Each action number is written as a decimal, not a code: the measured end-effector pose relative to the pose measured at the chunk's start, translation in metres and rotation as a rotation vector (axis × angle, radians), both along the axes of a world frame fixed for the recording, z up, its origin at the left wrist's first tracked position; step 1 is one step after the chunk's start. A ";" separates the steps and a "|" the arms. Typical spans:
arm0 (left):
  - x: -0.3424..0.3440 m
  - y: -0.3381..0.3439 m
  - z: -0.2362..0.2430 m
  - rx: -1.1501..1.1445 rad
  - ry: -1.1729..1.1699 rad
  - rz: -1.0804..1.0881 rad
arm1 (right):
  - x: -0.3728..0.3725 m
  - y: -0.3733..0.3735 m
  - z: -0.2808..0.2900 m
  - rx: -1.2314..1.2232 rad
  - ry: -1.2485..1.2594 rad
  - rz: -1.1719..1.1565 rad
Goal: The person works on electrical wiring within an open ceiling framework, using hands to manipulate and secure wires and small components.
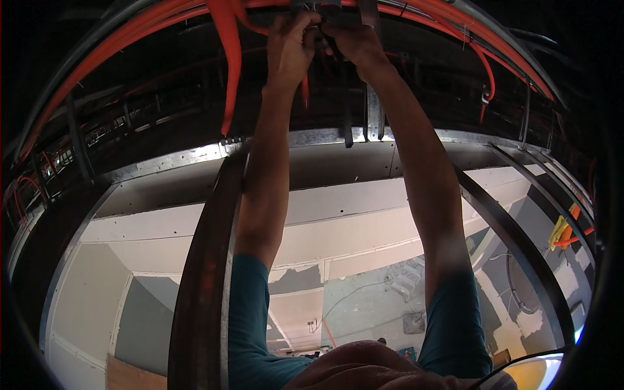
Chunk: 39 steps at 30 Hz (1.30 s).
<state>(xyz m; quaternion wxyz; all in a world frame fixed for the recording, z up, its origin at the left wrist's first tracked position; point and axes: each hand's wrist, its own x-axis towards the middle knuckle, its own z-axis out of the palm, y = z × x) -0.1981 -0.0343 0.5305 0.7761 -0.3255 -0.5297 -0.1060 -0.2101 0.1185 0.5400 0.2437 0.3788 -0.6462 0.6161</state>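
Both my arms stretch up to the orange conduits (429, 8) that run in a bundle across the top. My left hand (292, 49) has its fingers bent and pinched together close under a dark fitting by the bundle. Right beside it, almost touching, my right hand (356, 44) is closed too. A thin black strip (329, 40) shows between the two hands; its ends are lost in shadow, and what the fingertips grip is too dark to make out. Just left of my hands a thick orange conduit (227, 71) hangs down.
A perforated metal channel (175, 160) crosses behind my forearms. Dark metal studs (203, 279) pass close to my left arm and at the right (520, 253). Pale wall boards (364, 201) and the floor (364, 305) lie beyond. Another orange conduit end (487, 78) hangs at the right.
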 end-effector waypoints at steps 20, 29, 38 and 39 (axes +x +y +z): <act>0.012 0.017 -0.003 0.064 -0.138 0.454 | -0.029 0.005 -0.008 0.087 0.157 -0.004; 0.014 0.042 -0.009 0.330 -0.226 0.654 | -0.023 0.001 -0.021 0.020 0.531 -0.443; 0.012 0.023 0.023 0.156 -0.782 0.463 | -0.008 0.001 -0.031 0.040 0.225 -0.400; 0.010 0.019 0.027 0.155 -0.781 0.466 | -0.007 -0.002 -0.031 -0.013 0.245 -0.383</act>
